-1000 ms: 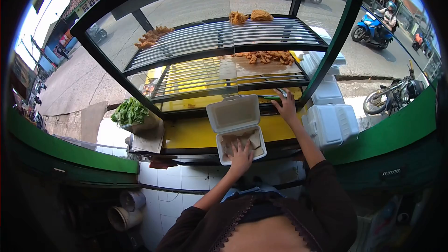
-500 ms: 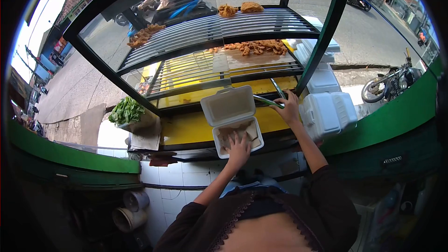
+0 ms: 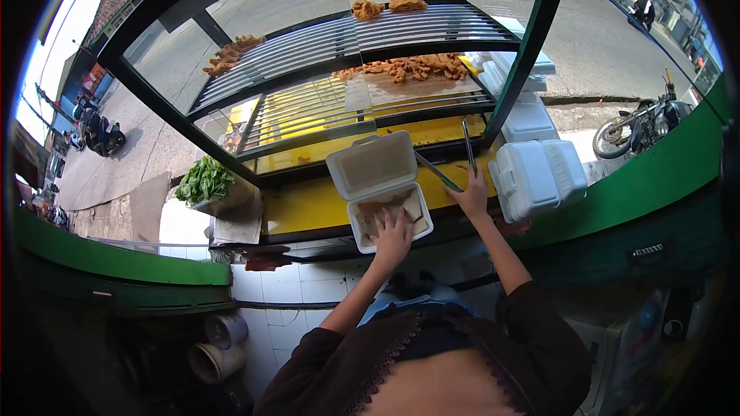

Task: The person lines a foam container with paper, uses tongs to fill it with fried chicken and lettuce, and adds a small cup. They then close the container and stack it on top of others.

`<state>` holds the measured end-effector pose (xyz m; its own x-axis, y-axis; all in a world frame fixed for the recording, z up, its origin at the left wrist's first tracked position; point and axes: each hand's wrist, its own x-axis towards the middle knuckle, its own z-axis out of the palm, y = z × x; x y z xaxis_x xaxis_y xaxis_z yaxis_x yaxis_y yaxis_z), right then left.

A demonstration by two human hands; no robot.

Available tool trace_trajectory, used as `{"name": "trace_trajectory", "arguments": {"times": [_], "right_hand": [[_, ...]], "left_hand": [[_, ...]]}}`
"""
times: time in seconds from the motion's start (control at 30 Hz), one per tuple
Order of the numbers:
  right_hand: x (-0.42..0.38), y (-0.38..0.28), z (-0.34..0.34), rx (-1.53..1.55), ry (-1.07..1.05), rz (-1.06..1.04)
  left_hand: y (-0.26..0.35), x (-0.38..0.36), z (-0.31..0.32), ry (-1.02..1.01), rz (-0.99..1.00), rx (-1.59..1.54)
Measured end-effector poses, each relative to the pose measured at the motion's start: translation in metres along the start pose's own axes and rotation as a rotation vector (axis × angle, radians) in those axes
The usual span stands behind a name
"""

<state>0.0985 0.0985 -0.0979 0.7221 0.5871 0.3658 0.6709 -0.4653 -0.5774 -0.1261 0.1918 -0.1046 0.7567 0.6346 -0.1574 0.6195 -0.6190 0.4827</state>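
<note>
My left hand (image 3: 392,240) rests inside an open white foam box (image 3: 373,167), fingers spread over the brown paper (image 3: 412,206) that lines it. The box lid is tipped back toward the display case. To the right of the box, my right hand (image 3: 471,197) grips a pair of metal tongs (image 3: 468,142), whose two arms point away from me and stand wide apart. Nothing shows between the tong tips. Fried chicken pieces (image 3: 416,68) lie on the lower level of the glass case, beyond both hands.
Closed foam boxes (image 3: 532,177) are stacked at the right. More fried pieces (image 3: 231,56) sit on the upper rack (image 3: 308,46). Leafy greens (image 3: 205,180) fill a container at the left. The case's dark frame (image 3: 524,69) stands close to my right hand. Motorcycles pass on the street.
My right hand has come slightly down toward me, and the tong arms have spread wider. My left hand stays in the foam box. The street traffic has moved.
</note>
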Motion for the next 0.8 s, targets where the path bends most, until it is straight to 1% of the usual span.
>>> {"name": "trace_trajectory", "arguments": {"times": [0.07, 0.13, 0.17, 0.23, 0.37, 0.43, 0.47, 0.53, 0.6, 0.8], "right_hand": [[0.012, -0.012, 0.006, -0.051, 0.012, 0.016], [0.023, -0.027, 0.009, -0.265, -0.023, 0.109], [0.027, -0.030, 0.011, -0.263, -0.027, 0.107], [0.035, -0.033, 0.015, -0.272, -0.042, 0.194], [0.039, -0.023, 0.012, -0.166, -0.066, 0.173], [0.039, -0.010, 0.010, -0.039, -0.055, 0.129], [0.037, -0.002, 0.008, -0.040, -0.056, 0.128], [0.033, -0.001, -0.009, 0.019, -0.117, 0.144], [0.026, -0.007, -0.032, 0.042, -0.133, 0.168], [0.013, -0.060, -0.128, 0.086, -0.148, 0.233]], "left_hand": [[0.000, 0.000, 0.000, -0.001, -0.003, 0.014], [-0.001, 0.001, 0.001, -0.002, -0.005, 0.008], [-0.001, 0.001, 0.001, -0.002, -0.003, 0.003], [-0.001, 0.001, 0.002, 0.000, -0.003, 0.010], [-0.002, 0.001, 0.002, -0.005, -0.005, 0.014], [-0.003, 0.002, 0.004, 0.001, -0.001, 0.018], [-0.004, 0.001, 0.005, 0.004, 0.002, 0.022], [-0.003, 0.000, 0.005, 0.001, 0.001, 0.019], [-0.003, 0.001, 0.004, 0.001, 0.004, 0.016], [0.004, 0.003, 0.004, -0.033, 0.010, 0.032]]}}
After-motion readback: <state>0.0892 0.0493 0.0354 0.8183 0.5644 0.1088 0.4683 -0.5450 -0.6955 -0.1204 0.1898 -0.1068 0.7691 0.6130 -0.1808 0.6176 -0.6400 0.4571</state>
